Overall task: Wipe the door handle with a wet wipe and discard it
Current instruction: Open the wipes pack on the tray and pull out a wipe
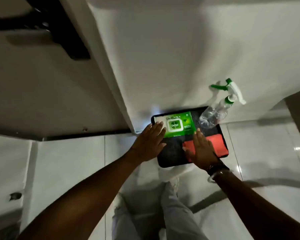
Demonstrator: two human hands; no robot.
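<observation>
A green wet wipe pack [178,124] lies on a black tray [168,153] on the tiled floor, close to the white door [154,58]. My left hand [148,142] is stretched out flat, fingers together, with its fingertips at the pack's left end. My right hand [200,151] is also flat and holds nothing; it hovers over a red cloth [216,144] on the tray, its fingertips near the pack's lower right corner. The black door handle [42,23] shows blurred at the top left. No loose wipe is in view.
A clear spray bottle [215,113] with a green and white trigger leans at the tray's far right corner against the wall. My legs and shoes [170,184] stand just behind the tray. Glossy white floor tiles [267,153] spread to the right.
</observation>
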